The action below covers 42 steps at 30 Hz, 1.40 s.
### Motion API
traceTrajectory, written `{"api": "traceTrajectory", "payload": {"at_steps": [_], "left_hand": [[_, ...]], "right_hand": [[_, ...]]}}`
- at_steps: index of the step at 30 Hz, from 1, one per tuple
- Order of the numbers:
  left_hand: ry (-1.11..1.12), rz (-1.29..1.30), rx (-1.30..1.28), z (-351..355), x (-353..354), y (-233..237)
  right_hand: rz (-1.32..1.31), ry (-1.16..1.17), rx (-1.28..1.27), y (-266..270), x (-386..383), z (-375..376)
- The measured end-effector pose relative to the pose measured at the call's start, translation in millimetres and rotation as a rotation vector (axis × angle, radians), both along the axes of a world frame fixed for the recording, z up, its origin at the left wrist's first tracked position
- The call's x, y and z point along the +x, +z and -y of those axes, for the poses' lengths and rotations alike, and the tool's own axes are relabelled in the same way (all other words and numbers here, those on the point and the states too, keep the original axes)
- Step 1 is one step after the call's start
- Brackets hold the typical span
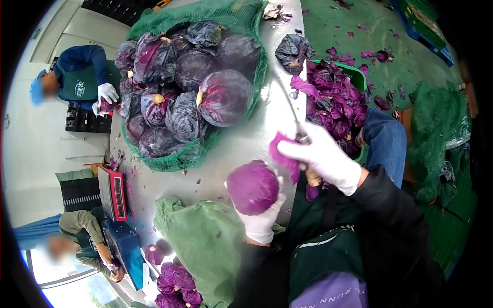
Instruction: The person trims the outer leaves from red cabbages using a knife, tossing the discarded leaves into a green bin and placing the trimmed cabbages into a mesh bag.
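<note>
In white gloves, my left hand (263,220) is wrapped round a peeled purple cabbage (252,187) over the metal table (233,149). To its right, my right hand (323,154) grips a knife (303,134) with a pale wooden handle, its blade blurred and pointing away from me. A loose purple leaf (283,156) is pinched in the same hand, apart from the cabbage. Beyond my hands, a green mesh net (177,161) surrounds a heap of cabbages (226,97) with dark outer leaves.
A green crate (358,77) of purple leaves stands right of the table. A green sack (205,231), peeled cabbages (177,282) and a red scale (113,192) are at the left. Two people (84,77) work across the table. Another cabbage (294,51) lies at the far edge.
</note>
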<state>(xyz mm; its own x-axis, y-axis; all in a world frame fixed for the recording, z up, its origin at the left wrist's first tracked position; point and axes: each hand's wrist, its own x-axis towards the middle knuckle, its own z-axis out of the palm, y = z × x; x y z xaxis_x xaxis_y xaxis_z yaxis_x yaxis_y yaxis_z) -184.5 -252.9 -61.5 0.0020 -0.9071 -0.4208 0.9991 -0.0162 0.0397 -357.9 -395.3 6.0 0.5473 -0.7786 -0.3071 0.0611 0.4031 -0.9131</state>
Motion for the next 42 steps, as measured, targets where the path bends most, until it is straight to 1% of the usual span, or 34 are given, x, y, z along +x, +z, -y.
{"api": "traceTrajectory", "payload": {"at_steps": [1, 2, 3, 4, 5, 6, 7, 9, 10, 11, 12, 13, 14, 15, 17, 19, 20, 21, 23, 24, 25, 26, 27, 29, 30, 31, 33, 34, 35, 36, 37, 39, 40, 42], "left_hand": [[0.045, -0.159, -0.001, 0.3, 4.4, -2.6], [0.087, -0.314, 0.002, 0.4, 8.8, -5.2], [0.118, -0.217, 0.046, 3.8, 8.2, 2.0], [0.144, -0.118, 0.095, 7.2, 7.6, 9.2], [0.152, 0.017, 0.152, 7.2, 6.4, 14.7], [0.154, 0.152, 0.204, 11.3, 4.7, 20.0], [0.161, 0.201, 0.210, 17.7, 0.0, 25.1], [0.169, 0.301, 0.247, 21.3, -13.1, 34.5], [0.122, 0.368, 0.222, 20.6, -15.7, 36.9], [0.104, 0.333, 0.174, 20.6, -14.4, 32.6], [0.090, 0.299, 0.129, 19.1, -11.3, 24.8], [0.077, 0.264, 0.086, 17.4, -9.8, 20.8], [0.092, 0.356, 0.131, 20.0, -13.8, 31.1], [0.111, 0.345, 0.138, 19.9, -12.6, 28.8], [0.150, 0.317, 0.152, 19.1, -9.8, 19.9], [0.199, 0.486, 0.164, 20.1, -9.5, 19.5], [0.221, 0.588, 0.176, 21.2, -11.4, 21.4], [0.243, 0.690, 0.190, 20.7, -12.9, 22.2], [0.242, 0.821, 0.136, 18.5, -11.3, 16.1], [0.238, 0.906, 0.112, 20.1, -14.2, 17.0], [0.227, 0.991, 0.102, 17.4, -18.4, 18.9], [0.220, 1.039, 0.113, 19.6, -22.2, 21.2], [0.179, 1.050, 0.060, 20.7, -23.0, 20.1], [0.108, 1.075, -0.037, 16.1, -20.0, 17.9], [-0.040, 1.122, -0.003, 11.7, -12.1, 19.4], [-0.068, 1.106, -0.013, 9.7, -9.3, 22.8], [-0.117, 1.070, -0.042, 9.7, -8.7, 31.1], [-0.097, 1.013, 0.006, 11.6, -10.2, 33.5], [-0.084, 1.026, -0.009, 10.9, -11.1, 32.3], [-0.070, 1.039, -0.027, 11.0, -11.5, 30.0], [-0.060, 1.054, -0.046, 11.7, -11.2, 27.6], [-0.034, 0.986, -0.082, 10.1, -11.3, 22.9], [-0.021, 0.952, -0.099, 9.2, -11.9, 21.8], [-0.004, 0.948, -0.105, 9.1, -13.1, 24.1]], "right_hand": [[-0.039, 0.002, 0.221, 21.0, -14.1, 8.5], [-0.025, -0.100, 0.116, 16.5, -20.6, 15.8], [-0.010, -0.196, 0.007, 8.7, -26.5, 24.4], [-0.051, -0.257, -0.275, -14.9, -27.4, 35.6], [-0.091, -0.322, -0.555, -24.4, -25.0, 41.8], [-0.286, -0.241, -0.765, -30.1, -26.8, 36.0], [-0.474, -0.186, -0.982, -34.4, -27.8, 30.1], [-0.373, -0.074, -1.014, -32.7, -9.5, -2.6], [-0.324, 0.033, -0.939, -24.7, -2.0, -12.6], [-0.270, 0.139, -0.863, -17.8, 3.8, -19.8], [-0.284, 0.162, -0.736, -19.3, 7.8, -25.5], [-0.268, 0.159, -0.679, -24.5, 9.6, -27.6], [-0.255, 0.155, -0.625, -30.0, 10.6, -28.3], [-0.244, 0.150, -0.573, -32.1, 10.7, -28.4], [-0.230, 0.257, -0.574, -26.2, 4.7, -30.9], [-0.162, 0.477, -0.458, -15.6, -10.2, -19.7], [-0.138, 0.262, -0.483, -24.9, -15.8, -18.5], [-0.261, 0.103, -0.493, -26.2, -20.0, -8.0], [-0.447, 0.028, -0.483, -35.7, -29.9, 8.1], [-0.357, 0.079, -0.522, -29.9, -28.2, 4.9], [-0.266, 0.094, -0.681, -37.4, -23.0, -2.2], [-0.225, 0.166, -0.628, -24.2, -16.1, -8.5], [-0.182, 0.235, -0.589, -10.6, -8.8, -9.8], [-0.266, 0.257, -0.526, -6.0, -3.6, -14.2], [-0.086, 0.174, -0.417, -23.5, -0.2, -16.4], [0.092, 0.090, -0.309, -41.0, 2.7, -18.0], [0.055, 0.050, -0.275, -37.0, 0.1, -21.4], [0.038, 0.033, -0.280, -41.2, 0.0, -25.0], [0.021, 0.019, -0.285, -46.5, 0.0, -28.1], [-0.015, -0.017, -0.402, -49.7, 2.5, -28.6], [-0.062, 0.025, -0.430, -49.2, -0.6, -28.7], [-0.158, 0.113, -0.477, -34.6, -5.7, -29.0], [-0.003, 0.079, -0.226, -34.1, -3.7, -31.9], [-0.017, 0.114, -0.142, -31.7, -3.8, -31.4]]}}
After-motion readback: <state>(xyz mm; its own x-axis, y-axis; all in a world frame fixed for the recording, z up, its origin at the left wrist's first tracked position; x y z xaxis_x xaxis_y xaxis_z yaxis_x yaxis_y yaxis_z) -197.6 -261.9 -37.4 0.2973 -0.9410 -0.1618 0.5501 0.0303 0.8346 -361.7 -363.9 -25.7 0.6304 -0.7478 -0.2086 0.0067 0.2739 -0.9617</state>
